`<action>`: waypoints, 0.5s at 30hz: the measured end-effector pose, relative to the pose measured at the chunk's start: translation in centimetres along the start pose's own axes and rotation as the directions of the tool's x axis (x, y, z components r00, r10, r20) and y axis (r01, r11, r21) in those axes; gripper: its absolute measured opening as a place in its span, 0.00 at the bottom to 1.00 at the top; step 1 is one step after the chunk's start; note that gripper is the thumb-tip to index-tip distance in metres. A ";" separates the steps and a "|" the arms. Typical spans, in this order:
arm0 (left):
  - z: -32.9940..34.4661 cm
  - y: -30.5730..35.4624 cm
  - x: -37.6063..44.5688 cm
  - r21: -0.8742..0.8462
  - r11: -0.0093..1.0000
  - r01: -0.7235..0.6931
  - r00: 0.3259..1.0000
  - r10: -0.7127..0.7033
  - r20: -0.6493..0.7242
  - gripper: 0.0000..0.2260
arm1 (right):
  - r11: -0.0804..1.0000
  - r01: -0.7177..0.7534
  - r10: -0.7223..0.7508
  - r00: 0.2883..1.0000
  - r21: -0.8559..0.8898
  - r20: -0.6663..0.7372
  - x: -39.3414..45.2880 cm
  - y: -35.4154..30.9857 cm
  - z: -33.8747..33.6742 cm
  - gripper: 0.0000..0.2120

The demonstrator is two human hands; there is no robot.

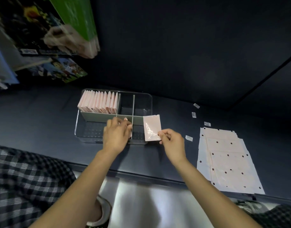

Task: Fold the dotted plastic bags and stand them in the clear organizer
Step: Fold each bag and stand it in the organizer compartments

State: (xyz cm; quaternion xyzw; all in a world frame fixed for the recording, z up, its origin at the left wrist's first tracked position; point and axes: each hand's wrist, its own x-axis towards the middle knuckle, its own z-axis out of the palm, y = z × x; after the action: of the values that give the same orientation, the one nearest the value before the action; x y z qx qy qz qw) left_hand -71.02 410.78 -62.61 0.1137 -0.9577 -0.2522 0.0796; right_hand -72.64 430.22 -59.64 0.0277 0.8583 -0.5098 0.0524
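Bags (pixel 227 160), flat and dotted, lay stacked near the table's (pixel 42 116) front edge toward its right side. One folded bag (pixel 152 127) stood upright, pinched at its lower corner by the right hand (pixel 172 142), at the organizer's (pixel 92 139) right end. The left hand (pixel 116 135) reached into a front compartment, fingers curled; whether it gripped anything could not be told. Folded bags (pixel 98 102) filled the back left compartment.

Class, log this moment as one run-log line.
left hand: in organizer | right hand: pinches folded bag | flat bags: waiting
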 end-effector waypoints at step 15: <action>0.0 -3.2 2.8 0.144 0.968 -0.207 0.971 0.185 0.151 0.16 | 0.995 0.007 -0.002 0.999 -0.097 0.051 1.7 -2.9 3.1 0.10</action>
State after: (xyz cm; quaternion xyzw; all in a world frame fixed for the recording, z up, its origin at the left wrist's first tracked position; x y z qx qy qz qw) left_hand -73.17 407.37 -63.96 0.0066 -0.9844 -0.1731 0.0293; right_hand -74.38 426.07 -58.83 0.0102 0.8805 -0.4680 0.0743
